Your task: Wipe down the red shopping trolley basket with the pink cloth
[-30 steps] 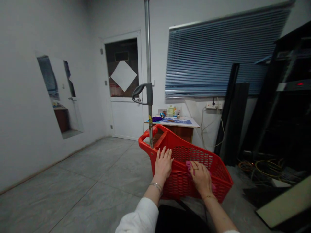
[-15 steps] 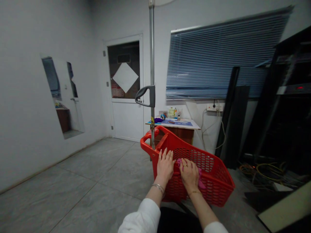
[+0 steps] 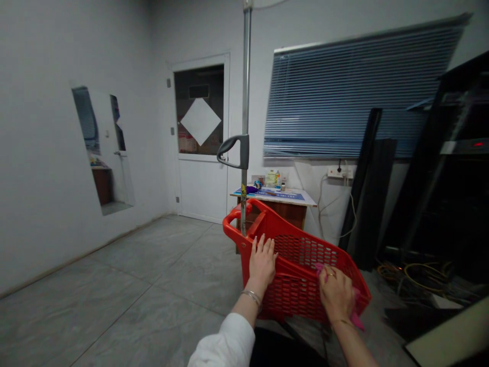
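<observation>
A red plastic shopping basket with a mesh wall stands tilted in front of me, with a tall metal pole and grey handle rising from its far end. My left hand lies flat on the basket's near rim, fingers stretched out. My right hand presses a pink cloth against the rim near the basket's right end, fingers closed over it.
A small wooden table with bottles and papers stands behind the basket, by a white door. Dark panels and a black rack lean at the right, with cables on the floor. Grey tile floor spreads to the left.
My right hand has slid the pink cloth along the rim, first left toward my other hand, then out to the basket's right end. My left hand has stayed on the rim.
</observation>
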Demonstrator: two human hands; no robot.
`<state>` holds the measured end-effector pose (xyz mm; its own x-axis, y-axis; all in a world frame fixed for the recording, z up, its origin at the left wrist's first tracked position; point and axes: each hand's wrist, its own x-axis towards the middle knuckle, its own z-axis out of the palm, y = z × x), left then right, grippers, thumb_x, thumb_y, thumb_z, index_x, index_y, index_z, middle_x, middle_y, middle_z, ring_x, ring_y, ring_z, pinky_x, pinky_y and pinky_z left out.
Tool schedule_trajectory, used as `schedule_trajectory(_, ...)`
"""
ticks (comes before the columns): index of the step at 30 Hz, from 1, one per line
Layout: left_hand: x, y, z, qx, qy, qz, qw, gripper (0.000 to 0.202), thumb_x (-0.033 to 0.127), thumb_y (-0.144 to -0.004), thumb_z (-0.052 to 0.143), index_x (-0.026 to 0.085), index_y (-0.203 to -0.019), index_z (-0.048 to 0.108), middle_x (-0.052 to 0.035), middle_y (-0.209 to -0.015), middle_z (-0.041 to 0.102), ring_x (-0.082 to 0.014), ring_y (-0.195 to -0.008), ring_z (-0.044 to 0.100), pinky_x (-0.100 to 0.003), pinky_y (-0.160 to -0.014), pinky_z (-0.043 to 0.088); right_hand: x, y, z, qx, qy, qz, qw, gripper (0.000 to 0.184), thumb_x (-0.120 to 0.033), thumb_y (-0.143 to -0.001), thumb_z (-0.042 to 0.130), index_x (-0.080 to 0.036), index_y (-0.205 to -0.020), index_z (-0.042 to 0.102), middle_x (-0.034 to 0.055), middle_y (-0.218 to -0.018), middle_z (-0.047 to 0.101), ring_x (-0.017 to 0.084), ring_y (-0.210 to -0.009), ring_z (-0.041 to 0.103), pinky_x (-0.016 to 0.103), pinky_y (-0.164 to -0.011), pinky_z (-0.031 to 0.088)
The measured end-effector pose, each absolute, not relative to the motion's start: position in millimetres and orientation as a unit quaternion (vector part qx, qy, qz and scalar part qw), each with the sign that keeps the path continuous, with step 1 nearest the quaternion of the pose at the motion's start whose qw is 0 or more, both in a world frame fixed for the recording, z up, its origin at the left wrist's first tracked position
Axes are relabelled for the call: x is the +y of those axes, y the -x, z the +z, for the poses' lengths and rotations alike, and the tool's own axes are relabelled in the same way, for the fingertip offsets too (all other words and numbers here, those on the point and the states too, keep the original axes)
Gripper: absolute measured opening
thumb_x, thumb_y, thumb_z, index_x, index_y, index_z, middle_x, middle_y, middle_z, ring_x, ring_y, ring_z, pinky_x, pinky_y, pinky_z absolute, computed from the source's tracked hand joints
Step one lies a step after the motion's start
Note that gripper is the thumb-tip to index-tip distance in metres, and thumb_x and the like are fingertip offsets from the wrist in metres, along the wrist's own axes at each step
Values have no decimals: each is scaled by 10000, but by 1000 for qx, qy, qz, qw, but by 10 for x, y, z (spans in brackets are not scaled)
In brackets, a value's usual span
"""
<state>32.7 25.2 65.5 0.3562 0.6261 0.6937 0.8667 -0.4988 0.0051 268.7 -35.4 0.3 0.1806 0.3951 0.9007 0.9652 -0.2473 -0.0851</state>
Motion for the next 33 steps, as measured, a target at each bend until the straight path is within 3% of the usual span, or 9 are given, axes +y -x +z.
schedule_trajectory(8,258,-281,664,-457,803,-325,201,468,397,-1014,313,212,-1412,473,-32,-1431,524,-228,-1421,299,-485,-1199,187,-86,-1780,215,-607,601,-364,370,329,-278,-905,438,-207,-1162,631,81,-1124,647,217,-1007,521,375,-911,388)
schedule_trajectory(19,288,-307,625,-454,804,-326,203,473,397,-1012,320,215,-1431,445,-35,-1434,522,-224,-1422,299,-484,-1201,170,-395,-2969,-65,-562,651,-367,355,343,-329,-923,425,-177,-1103,675,91,-1081,664,206,-990,544,344,-852,421)
schedule_trajectory(28,240,-306,657,-460,802,-331,190,466,392,-1011,322,200,-1403,482,-43,-1426,530,-241,-1416,307,-483,-1195,188,-116,-1900,196,-604,606,-367,365,310,-242,-888,485,-209,-1152,645,78,-1126,659,229,-1000,544,380,-893,410)
schedule_trajectory(33,233,-265,665,-457,804,-327,193,461,397,-1017,302,217,-1404,479,-31,-1432,523,-231,-1406,327,-486,-1187,206,-145,-2028,152,-609,612,-366,348,309,-278,-927,448,-227,-1153,652,47,-1147,663,189,-981,543,326,-829,392)
